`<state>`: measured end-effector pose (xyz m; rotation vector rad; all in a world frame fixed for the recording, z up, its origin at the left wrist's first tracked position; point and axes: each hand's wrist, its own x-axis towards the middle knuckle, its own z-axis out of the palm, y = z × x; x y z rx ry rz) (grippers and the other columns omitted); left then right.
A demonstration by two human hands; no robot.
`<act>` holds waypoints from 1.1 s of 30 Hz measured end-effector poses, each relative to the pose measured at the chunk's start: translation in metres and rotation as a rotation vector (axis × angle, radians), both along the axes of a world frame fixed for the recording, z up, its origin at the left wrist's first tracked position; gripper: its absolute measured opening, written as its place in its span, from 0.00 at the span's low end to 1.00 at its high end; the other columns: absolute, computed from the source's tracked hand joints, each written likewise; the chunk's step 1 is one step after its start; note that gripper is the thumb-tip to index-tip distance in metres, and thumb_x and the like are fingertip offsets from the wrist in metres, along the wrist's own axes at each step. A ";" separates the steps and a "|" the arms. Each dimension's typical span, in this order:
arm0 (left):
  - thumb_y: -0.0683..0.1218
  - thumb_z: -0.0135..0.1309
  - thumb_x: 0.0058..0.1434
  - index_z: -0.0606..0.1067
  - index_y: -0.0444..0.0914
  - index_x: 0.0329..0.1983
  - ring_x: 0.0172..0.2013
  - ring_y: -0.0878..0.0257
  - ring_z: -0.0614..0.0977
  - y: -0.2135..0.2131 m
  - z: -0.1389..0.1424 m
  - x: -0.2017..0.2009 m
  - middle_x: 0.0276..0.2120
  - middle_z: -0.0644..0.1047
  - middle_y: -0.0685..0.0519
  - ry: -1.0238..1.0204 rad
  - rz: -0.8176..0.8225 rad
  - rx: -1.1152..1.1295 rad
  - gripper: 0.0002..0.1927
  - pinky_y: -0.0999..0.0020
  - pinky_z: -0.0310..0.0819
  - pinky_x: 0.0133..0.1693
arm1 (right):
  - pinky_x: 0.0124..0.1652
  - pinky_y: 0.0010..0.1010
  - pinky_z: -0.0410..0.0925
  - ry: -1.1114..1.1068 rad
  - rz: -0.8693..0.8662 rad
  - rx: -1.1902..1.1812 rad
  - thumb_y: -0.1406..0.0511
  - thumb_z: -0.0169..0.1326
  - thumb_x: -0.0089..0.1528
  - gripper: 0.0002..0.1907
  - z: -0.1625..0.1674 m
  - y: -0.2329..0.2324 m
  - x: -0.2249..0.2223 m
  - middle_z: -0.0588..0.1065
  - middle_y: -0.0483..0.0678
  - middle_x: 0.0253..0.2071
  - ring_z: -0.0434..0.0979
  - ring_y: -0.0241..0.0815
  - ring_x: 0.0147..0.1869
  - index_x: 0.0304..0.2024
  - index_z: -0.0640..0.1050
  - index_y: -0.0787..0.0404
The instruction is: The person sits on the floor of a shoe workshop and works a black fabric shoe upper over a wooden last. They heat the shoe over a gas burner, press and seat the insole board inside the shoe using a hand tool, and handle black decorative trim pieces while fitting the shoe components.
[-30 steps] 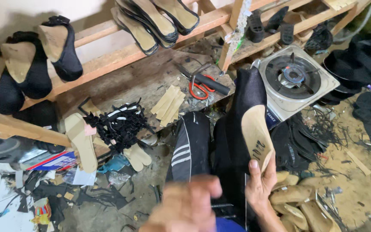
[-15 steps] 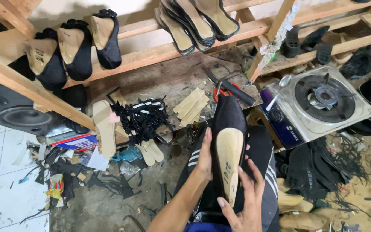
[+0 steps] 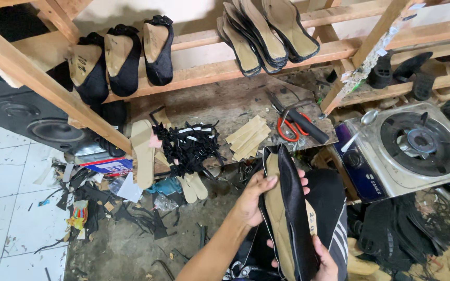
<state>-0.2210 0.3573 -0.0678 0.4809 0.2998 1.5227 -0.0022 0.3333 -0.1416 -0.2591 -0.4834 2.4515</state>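
A wooden rack (image 3: 199, 73) of bare beams crosses the top, with a pale wall (image 3: 194, 15) behind it. Below it lies a worn, dirty tabletop (image 3: 220, 106). To the left, the floor (image 3: 6, 218) is white tile, stained and littered with black scraps; nearer the middle it turns to bare grey concrete (image 3: 131, 250). A black speaker (image 3: 48, 127) stands under the slanting beam at left. A steel gas stove (image 3: 412, 143) sits at right.

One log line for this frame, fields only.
left hand: grips shoe upper | right hand: supports its lower end | behind: red-handled scissors, gas stove
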 end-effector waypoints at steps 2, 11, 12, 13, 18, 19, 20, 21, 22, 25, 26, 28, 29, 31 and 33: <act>0.50 0.57 0.66 0.71 0.27 0.62 0.54 0.50 0.83 0.003 -0.006 0.005 0.56 0.78 0.40 -0.001 0.023 -0.029 0.27 0.55 0.78 0.58 | 0.40 0.51 0.75 -0.337 -0.087 -0.066 0.44 0.36 0.67 0.41 -0.022 0.007 0.003 0.74 0.73 0.53 0.82 0.67 0.46 0.69 0.62 0.69; 0.43 0.62 0.62 0.73 0.29 0.63 0.50 0.62 0.81 0.052 -0.008 -0.003 0.53 0.81 0.44 0.833 0.469 0.072 0.27 0.66 0.75 0.55 | 0.45 0.48 0.78 -1.153 0.303 0.944 0.53 0.44 0.66 0.29 -0.123 -0.005 0.016 0.82 0.60 0.43 0.88 0.59 0.46 0.64 0.71 0.62; 0.44 0.62 0.61 0.72 0.30 0.64 0.48 0.62 0.82 0.054 -0.005 0.003 0.51 0.81 0.44 0.956 0.368 0.093 0.29 0.67 0.77 0.53 | 0.47 0.49 0.77 -1.127 0.414 1.014 0.53 0.45 0.66 0.29 -0.125 -0.008 0.009 0.82 0.61 0.44 0.87 0.59 0.47 0.64 0.71 0.62; 0.46 0.62 0.60 0.71 0.32 0.65 0.46 0.61 0.84 0.056 -0.002 0.011 0.50 0.82 0.45 1.081 0.268 0.119 0.30 0.67 0.79 0.51 | 0.48 0.50 0.76 -1.088 0.475 1.051 0.53 0.45 0.66 0.29 -0.124 -0.012 0.000 0.81 0.61 0.45 0.86 0.60 0.49 0.64 0.71 0.63; 0.54 0.59 0.64 0.72 0.36 0.65 0.43 0.54 0.84 0.078 -0.004 0.068 0.48 0.82 0.45 1.736 0.039 0.253 0.29 0.60 0.79 0.46 | 0.55 0.53 0.71 -0.868 0.466 1.046 0.52 0.48 0.67 0.29 -0.111 -0.013 -0.011 0.78 0.64 0.52 0.82 0.62 0.56 0.64 0.71 0.65; 0.55 0.59 0.63 0.72 0.37 0.66 0.45 0.51 0.84 0.078 -0.010 0.075 0.49 0.81 0.43 1.833 0.064 0.289 0.31 0.57 0.79 0.47 | 0.57 0.54 0.70 -0.831 0.453 1.038 0.52 0.48 0.67 0.30 -0.108 -0.010 -0.008 0.77 0.65 0.53 0.82 0.63 0.58 0.64 0.71 0.66; 0.56 0.60 0.62 0.71 0.37 0.68 0.48 0.49 0.83 0.079 -0.016 0.078 0.49 0.81 0.42 1.927 0.090 0.322 0.33 0.54 0.78 0.49 | 0.58 0.54 0.69 -0.791 0.434 1.034 0.52 0.49 0.68 0.30 -0.105 -0.008 -0.001 0.77 0.65 0.54 0.81 0.64 0.59 0.64 0.71 0.66; 0.59 0.59 0.61 0.70 0.38 0.68 0.49 0.47 0.82 0.078 -0.022 0.079 0.50 0.80 0.42 1.852 0.100 0.324 0.35 0.52 0.76 0.50 | 0.60 0.55 0.67 -0.749 0.415 1.024 0.52 0.49 0.68 0.30 -0.103 -0.007 0.005 0.76 0.66 0.55 0.80 0.64 0.61 0.63 0.71 0.67; 0.61 0.57 0.60 0.69 0.38 0.68 0.51 0.45 0.81 0.076 -0.029 0.077 0.51 0.79 0.41 1.777 0.108 0.330 0.37 0.50 0.74 0.51 | 0.61 0.56 0.66 -0.707 0.387 1.016 0.52 0.50 0.68 0.30 -0.102 -0.003 0.015 0.75 0.66 0.56 0.79 0.65 0.62 0.63 0.71 0.67; 0.65 0.53 0.62 0.69 0.38 0.70 0.56 0.42 0.78 0.071 -0.042 0.056 0.56 0.77 0.39 1.615 0.093 0.297 0.39 0.49 0.70 0.56 | 0.65 0.58 0.63 -0.584 0.256 0.984 0.52 0.51 0.69 0.30 -0.107 0.005 0.041 0.73 0.68 0.60 0.77 0.66 0.67 0.63 0.72 0.69; 0.66 0.52 0.64 0.69 0.38 0.70 0.58 0.42 0.77 0.068 -0.043 0.048 0.58 0.76 0.38 1.569 0.087 0.279 0.38 0.49 0.70 0.58 | 0.67 0.59 0.62 -0.539 0.190 0.956 0.52 0.51 0.69 0.30 -0.109 0.011 0.051 0.73 0.68 0.61 0.76 0.67 0.68 0.63 0.72 0.70; 0.65 0.51 0.65 0.69 0.38 0.69 0.58 0.43 0.78 0.064 -0.040 0.029 0.58 0.77 0.38 1.563 0.098 0.245 0.37 0.51 0.70 0.60 | 0.67 0.62 0.61 -0.457 0.020 0.801 0.52 0.51 0.68 0.31 -0.115 0.026 0.069 0.71 0.71 0.62 0.75 0.70 0.68 0.62 0.70 0.71; 0.65 0.51 0.66 0.70 0.38 0.68 0.58 0.43 0.78 0.059 -0.037 0.021 0.58 0.77 0.39 1.557 0.099 0.223 0.36 0.51 0.69 0.60 | 0.65 0.66 0.60 -0.411 -0.069 0.686 0.52 0.51 0.67 0.32 -0.118 0.035 0.079 0.70 0.74 0.62 0.74 0.73 0.67 0.61 0.69 0.73; 0.64 0.50 0.67 0.70 0.38 0.68 0.60 0.45 0.77 0.052 -0.029 0.003 0.59 0.76 0.39 1.495 0.118 0.169 0.34 0.54 0.69 0.61 | 0.62 0.72 0.60 -0.319 -0.243 0.449 0.52 0.50 0.65 0.34 -0.122 0.053 0.099 0.68 0.78 0.61 0.71 0.78 0.64 0.60 0.67 0.76; 0.59 0.51 0.69 0.70 0.37 0.67 0.63 0.46 0.76 0.048 -0.019 -0.022 0.62 0.75 0.40 1.484 0.280 0.145 0.30 0.55 0.66 0.64 | 0.59 0.81 0.63 0.214 -0.192 0.460 0.57 0.48 0.72 0.28 -0.124 0.068 0.113 0.70 0.74 0.54 0.73 0.73 0.58 0.58 0.68 0.81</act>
